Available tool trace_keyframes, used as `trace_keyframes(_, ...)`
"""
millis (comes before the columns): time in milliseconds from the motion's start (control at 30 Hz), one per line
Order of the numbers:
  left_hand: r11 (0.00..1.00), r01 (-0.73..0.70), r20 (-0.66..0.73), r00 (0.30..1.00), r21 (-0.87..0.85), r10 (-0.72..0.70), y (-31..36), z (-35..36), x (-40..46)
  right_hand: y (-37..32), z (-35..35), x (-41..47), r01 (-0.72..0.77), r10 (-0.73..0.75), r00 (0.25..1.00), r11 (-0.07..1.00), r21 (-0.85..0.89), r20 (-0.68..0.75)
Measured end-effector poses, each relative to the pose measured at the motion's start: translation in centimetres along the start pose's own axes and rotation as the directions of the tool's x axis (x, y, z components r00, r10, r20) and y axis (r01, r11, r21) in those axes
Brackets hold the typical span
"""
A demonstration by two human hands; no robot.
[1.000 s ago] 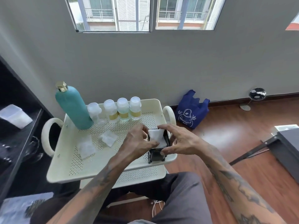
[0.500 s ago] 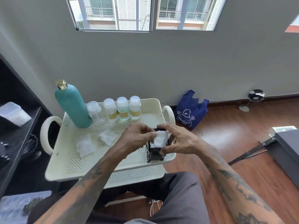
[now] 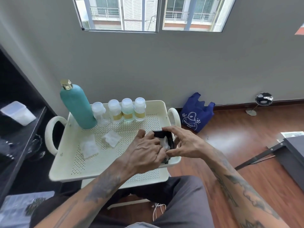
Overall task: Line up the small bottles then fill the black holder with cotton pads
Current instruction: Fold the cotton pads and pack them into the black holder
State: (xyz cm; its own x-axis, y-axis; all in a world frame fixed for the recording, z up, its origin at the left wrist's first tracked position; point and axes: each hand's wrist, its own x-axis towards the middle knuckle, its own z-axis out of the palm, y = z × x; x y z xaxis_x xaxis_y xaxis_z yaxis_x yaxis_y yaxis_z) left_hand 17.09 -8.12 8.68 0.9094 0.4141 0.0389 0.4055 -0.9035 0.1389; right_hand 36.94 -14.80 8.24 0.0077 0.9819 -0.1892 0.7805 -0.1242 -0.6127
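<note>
The fingers [image 3: 152,146] of the left hand [image 3: 143,153] curl down into the mouth of the black holder [image 3: 166,140], pressing a white cotton pad [image 3: 165,144] inside it, while the right hand [image 3: 184,143] grips the holder's rim and near side between thumb and forefinger. The holder stands at about four o'clock on the cream perforated tray [image 3: 79,168] (a cart top with looped handles). Two loose cotton pads [image 3: 89,148] lie at about nine o'clock on the tray, just apart from each other. Four small bottles [image 3: 126,110] stand upright in a row along the twelve o'clock edge, with a tall teal bottle [image 3: 77,106] beside them at eleven o'clock.
</note>
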Motion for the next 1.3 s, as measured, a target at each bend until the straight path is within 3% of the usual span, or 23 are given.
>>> trace_keyframes(133, 0.992, 0.069, 0.156, 0.986, -0.103, -0.053, -0.4, -0.1, 1.0, -0.5, -0.1, -0.1, -0.018, 0.018, 1.000, 1.000, -0.019, 0.004)
trace_keyframes(200, 0.987, 0.047, 0.163, 0.986, -0.152, -0.022, -0.9, -0.7, 1.1, -0.8, -0.2, -0.1, -0.033, 0.033, 0.999, 0.999, -0.027, 0.008)
trace_keyframes(267, 0.958, 0.019, 0.009, 1.000, -0.286, -0.017, -2.2, -1.2, -0.2, -1.1, -0.5, -0.2, -0.053, 0.054, 0.998, 0.998, -0.043, 0.020)
trace_keyframes(367, 0.859, 0.150, -0.243, 0.923, -0.489, -0.299, -7.2, -0.4, -4.5, -1.8, -1.2, -0.7, -0.101, 0.108, 0.991, 0.990, -0.097, 0.073)
trace_keyframes(467, 0.760, 0.517, -0.099, 0.798, -0.393, -0.594, -13.8, 1.5, -9.2, -4.2, -2.1, -0.8, -0.174, 0.188, 0.981, 0.957, -0.231, 0.042)
trace_keyframes(567, 0.664, 0.694, 0.136, 0.713, -0.279, -0.688, -17.1, 3.9, -12.0, -9.2, -1.9, 0.0, -0.125, 0.054, 0.970, 0.947, -0.297, -0.237)
trace_keyframes(633, 0.654, 0.704, 0.174, 0.706, -0.275, -0.687, -17.4, 5.5, -12.4, -12.7, 0.0, 1.7, -0.007, -0.058, 0.946, 0.980, -0.200, -0.319)
trace_keyframes(733, 0.617, 0.699, 0.080, 0.682, -0.361, -0.727, -17.4, 7.7, -12.2, -15.6, 5.6, 6.6, 0.051, -0.077, 0.992, 0.967, -0.251, -0.096)
trace_keyframes(833, 0.598, 0.707, -0.011, 0.643, -0.377, -0.766, -17.6, 9.1, -12.1, -14.8, 12.4, 11.9, -0.026, 0.040, 0.999, 0.921, -0.389, 0.028)
trace_keyframes(933, 0.643, 0.686, -0.092, 0.656, -0.341, -0.749, -17.7, 9.5, -12.4, -12.9, 16.7, 14.3, -0.140, 0.146, 0.989, 0.905, -0.401, -0.015)
trace_keyframes(1033, 0.714, 0.652, -0.193, 0.690, -0.253, -0.698, -17.1, 9.1, -12.2, -11.6, 17.9, 14.8, -0.172, 0.144, 0.984, 0.914, -0.368, -0.103)
trace_keyframes(1167, 0.742, 0.604, -0.284, 0.686, -0.290, -0.670, -16.9, 8.7, -12.2, -10.4, 17.8, 14.9, -0.145, 0.096, 0.983, 0.927, -0.347, -0.156)
trace_keyframes(1233, 0.776, 0.554, -0.347, 0.694, -0.301, -0.631, -16.9, 8.7, -12.2, -10.0, 17.6, 14.7, -0.123, 0.091, 0.984, 0.969, -0.216, -0.152)
trace_keyframes(1300, 0.800, 0.505, -0.391, 0.699, -0.322, -0.599, -16.7, 8.6, -12.3, -9.6, 17.3, 14.3, -0.147, 0.151, 0.971, 0.989, 0.033, -0.187)
